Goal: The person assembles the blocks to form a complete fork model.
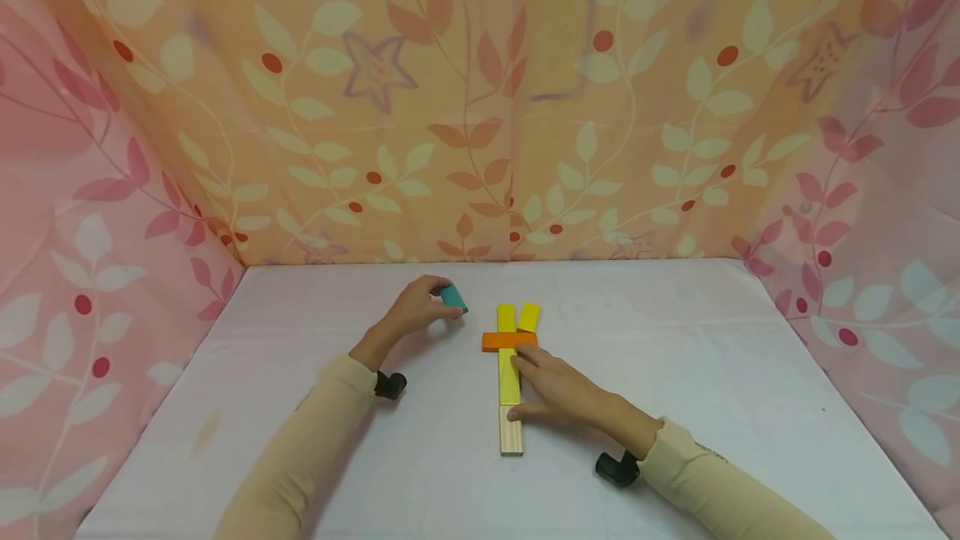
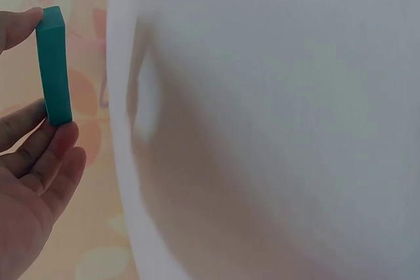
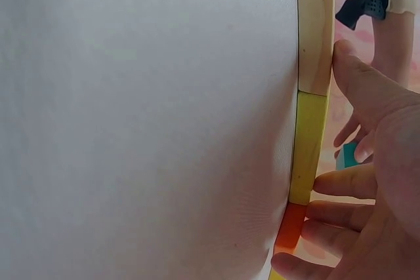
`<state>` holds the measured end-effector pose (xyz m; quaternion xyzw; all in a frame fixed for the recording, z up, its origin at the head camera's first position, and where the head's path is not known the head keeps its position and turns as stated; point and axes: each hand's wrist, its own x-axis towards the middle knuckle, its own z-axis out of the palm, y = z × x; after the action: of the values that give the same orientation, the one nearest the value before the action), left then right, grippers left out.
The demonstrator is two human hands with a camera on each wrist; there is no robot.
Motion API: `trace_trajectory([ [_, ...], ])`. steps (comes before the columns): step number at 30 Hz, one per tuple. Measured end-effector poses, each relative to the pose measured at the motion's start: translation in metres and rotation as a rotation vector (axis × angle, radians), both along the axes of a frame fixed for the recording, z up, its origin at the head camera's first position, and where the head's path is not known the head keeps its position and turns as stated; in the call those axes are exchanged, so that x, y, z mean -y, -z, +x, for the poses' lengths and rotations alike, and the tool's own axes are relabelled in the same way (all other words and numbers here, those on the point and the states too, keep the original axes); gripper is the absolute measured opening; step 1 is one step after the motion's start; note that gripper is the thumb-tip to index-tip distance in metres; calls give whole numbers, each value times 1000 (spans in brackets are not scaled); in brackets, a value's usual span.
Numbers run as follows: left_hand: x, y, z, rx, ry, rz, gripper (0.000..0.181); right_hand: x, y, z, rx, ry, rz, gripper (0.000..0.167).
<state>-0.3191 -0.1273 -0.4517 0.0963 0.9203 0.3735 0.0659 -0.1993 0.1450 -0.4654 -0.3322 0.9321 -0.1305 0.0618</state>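
My left hand [image 1: 412, 308] pinches a teal wooden block [image 1: 453, 300] between thumb and fingertips, raised above the table; the left wrist view shows the teal block [image 2: 54, 70] held by its two ends. To its right, flat blocks form a line: a plain wood block [image 1: 512, 432] nearest, then a yellow-green block [image 1: 508, 380], an orange block [image 1: 497, 342] lying crosswise, and a yellow block [image 1: 506, 317] beyond. Another yellow block [image 1: 529, 317] slants off beside that one. Along the line's right side rests my right hand [image 1: 561, 390], fingers spread, fingertips touching the blocks.
A white cloth [image 1: 675, 340] covers the table. Floral curtains stand at the back [image 1: 480, 107] and on both sides. Each wrist carries a small black camera mount, such as the right one [image 1: 618, 468].
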Motion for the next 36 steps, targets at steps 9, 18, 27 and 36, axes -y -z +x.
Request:
trace_trajectory([
  [9, -12, 4, -2, 6, 3, -9, 66, 0, -1, 1, 8, 2, -4, 88],
  [18, -25, 7, -4, 47, 1, 2, 65, 0, -4, 2, 35, 14, -9, 88],
  [27, -37, 13, -7, 51, 27, -23, 67, 1, -2, 0, 24, 10, 5, 88],
  [36, -47, 14, -5, 40, 71, -127, 69, 1, 0, -3, 39, 2, -2, 89],
])
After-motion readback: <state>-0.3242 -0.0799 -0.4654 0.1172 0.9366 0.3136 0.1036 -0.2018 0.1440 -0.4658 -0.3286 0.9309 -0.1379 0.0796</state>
